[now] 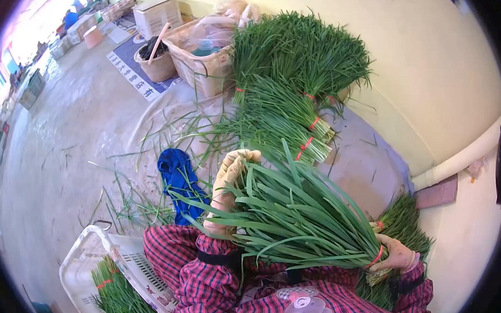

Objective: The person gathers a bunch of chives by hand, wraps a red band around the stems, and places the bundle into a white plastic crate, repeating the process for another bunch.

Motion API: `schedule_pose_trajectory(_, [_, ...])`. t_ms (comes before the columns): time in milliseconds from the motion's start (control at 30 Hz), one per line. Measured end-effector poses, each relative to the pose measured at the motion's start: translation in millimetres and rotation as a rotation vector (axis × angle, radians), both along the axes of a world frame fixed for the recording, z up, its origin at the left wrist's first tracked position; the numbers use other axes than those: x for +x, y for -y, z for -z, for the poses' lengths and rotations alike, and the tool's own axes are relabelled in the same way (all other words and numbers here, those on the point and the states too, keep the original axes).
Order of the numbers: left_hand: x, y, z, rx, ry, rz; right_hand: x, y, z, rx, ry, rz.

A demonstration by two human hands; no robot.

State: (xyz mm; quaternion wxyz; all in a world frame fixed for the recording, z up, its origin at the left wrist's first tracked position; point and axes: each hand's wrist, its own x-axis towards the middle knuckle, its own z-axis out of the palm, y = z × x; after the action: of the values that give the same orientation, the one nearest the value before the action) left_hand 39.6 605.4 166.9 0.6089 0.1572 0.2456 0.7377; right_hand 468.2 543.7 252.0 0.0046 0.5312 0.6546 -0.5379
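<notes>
A large bundle of garlic chives [309, 216] lies across my lap, its long flat leaves pointing left and a red band round its stem end. My right hand [395, 255], in a pale glove, grips the stems beside that band. At the leafy end my left hand [233, 170], also gloved, is curled against the leaves; its palm is hidden behind them. Just beyond lie tied bundles of chives [281, 104] with red bands. More chives [406, 221] rest by my right arm.
A white plastic basket [90, 236] with banded chives stands at lower left. Near it are a blue cloth [176, 172] and loose leaves on the floor. Farther back stand a cream crate [201, 72] and a bucket [156, 66]. A pipe [460, 159] runs along the right wall.
</notes>
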Motion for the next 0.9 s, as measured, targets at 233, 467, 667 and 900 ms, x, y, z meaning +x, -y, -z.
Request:
schedule_pose_trajectory(233, [-9.1,-6.5,23.1,0.182,-0.072,0.107,-6.0,-1.1,-6.3,-0.004,-0.018,0.003])
schedule_pose_trajectory(467, [-1.9,-9.8,26.6,0.157,-0.226,-0.006,-5.3,-4.4,-2.9,-0.028,-0.073,0.016])
schedule_pose_trajectory(667, [-0.8,-10.6,29.7,0.025,-0.163,-0.024,1.6,-6.5,1.5,0.004,-0.012,-0.046])
schedule_pose_trajectory(900, [-4.6,-23.5,31.1,-0.155,0.013,-0.016,-2.0,-9.3,-4.0,-0.025,-0.018,-0.044])
